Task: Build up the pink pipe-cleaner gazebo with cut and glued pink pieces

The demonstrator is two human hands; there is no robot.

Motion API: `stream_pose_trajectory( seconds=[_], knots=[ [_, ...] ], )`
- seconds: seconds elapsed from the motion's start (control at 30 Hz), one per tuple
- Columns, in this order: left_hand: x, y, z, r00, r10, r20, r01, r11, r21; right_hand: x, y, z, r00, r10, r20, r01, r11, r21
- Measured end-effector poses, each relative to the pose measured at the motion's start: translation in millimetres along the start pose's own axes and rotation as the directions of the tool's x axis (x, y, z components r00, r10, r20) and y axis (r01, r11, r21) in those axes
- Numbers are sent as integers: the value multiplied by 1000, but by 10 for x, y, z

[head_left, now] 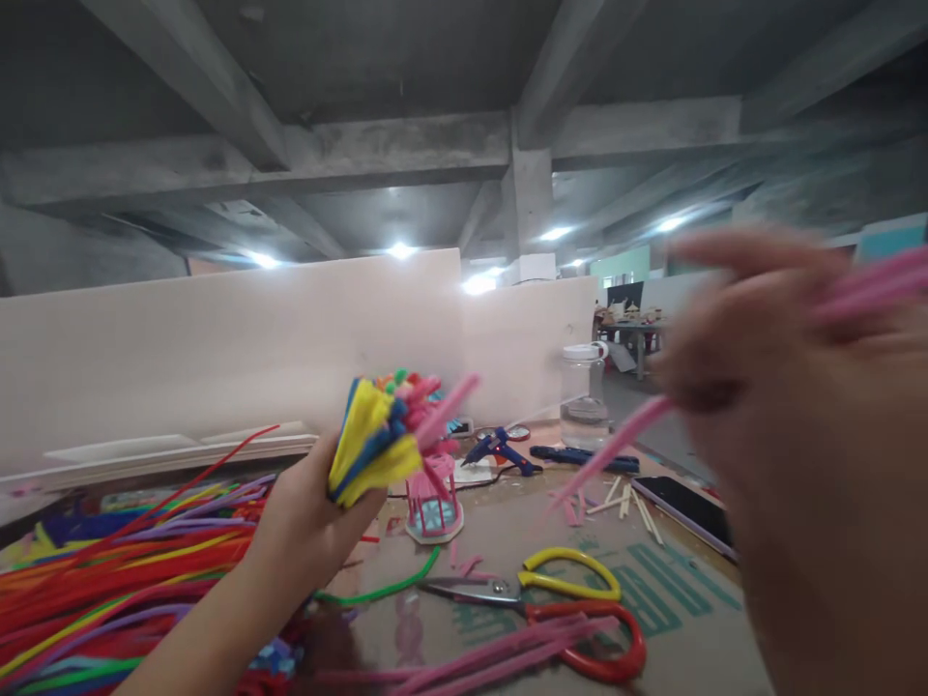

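- Left hand (323,498) wraps round a fuzzy craft piece (371,437), yellow striped with blue, held up above the brown cardboard (688,643), pink tufts bristling at its top.
- Right hand (783,406), badly blurred, closes on soft pink stems (627,432) curving down to a tip.
- Below, steel-bladed scissors (500,590) lie parted, pink strips (493,657) crossing their rounded red handle (638,646).
- And at left, a plush, multicoloured heap (145,580) of long strands!

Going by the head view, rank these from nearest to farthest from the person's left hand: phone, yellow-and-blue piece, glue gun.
1. Yellow-and-blue piece: held in the left hand.
2. Glue gun: to the hand's right, farther back.
3. Phone: farthest right of the three.
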State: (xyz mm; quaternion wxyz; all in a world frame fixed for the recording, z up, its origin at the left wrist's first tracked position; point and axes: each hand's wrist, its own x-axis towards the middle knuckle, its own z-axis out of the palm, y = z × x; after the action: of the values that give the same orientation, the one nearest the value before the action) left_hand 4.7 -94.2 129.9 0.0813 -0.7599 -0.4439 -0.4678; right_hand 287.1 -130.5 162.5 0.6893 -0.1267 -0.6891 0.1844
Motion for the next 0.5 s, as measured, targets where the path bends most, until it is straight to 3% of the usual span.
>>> stream_pose_trajectory(
  seconds=[0.03, 0.1, 0.17, 0.23, 0.3, 0.4, 0.5],
  knots=[
    [-24, 6, -26, 999, 33, -20, -32, 999, 34, 24, 52, 103, 999, -44, -31, 43, 999, -8],
    [-54, 9, -51, 997, 67, -48, -62, 994, 89, 62, 148, 300, 989, -94, 115, 90, 995, 37],
    [-54, -9, -32, 994, 90, -55, -83, 990, 114, 74, 228, 468, 944, -161, 287, 130, 984, 124],
    [-36, -48, 28, 992, 122, -32, -118, 986, 118, 62, 293, 588, 919, -197, 341, 148, 975, 163],
    [-14, -94, 109, 990, 133, 43, -137, 987, 89, 45, 341, 647, 943, -172, 286, 132, 979, 154],
    [11, -152, 206, 977, 105, 188, -104, 994, -13, 50, 364, 608, 992, -113, 56, 100, 977, 188],
    [34, -184, 229, 966, 50, 253, -26, 995, -100, 106, 340, 478, 993, -52, -105, 75, 971, 227]
  ],
)
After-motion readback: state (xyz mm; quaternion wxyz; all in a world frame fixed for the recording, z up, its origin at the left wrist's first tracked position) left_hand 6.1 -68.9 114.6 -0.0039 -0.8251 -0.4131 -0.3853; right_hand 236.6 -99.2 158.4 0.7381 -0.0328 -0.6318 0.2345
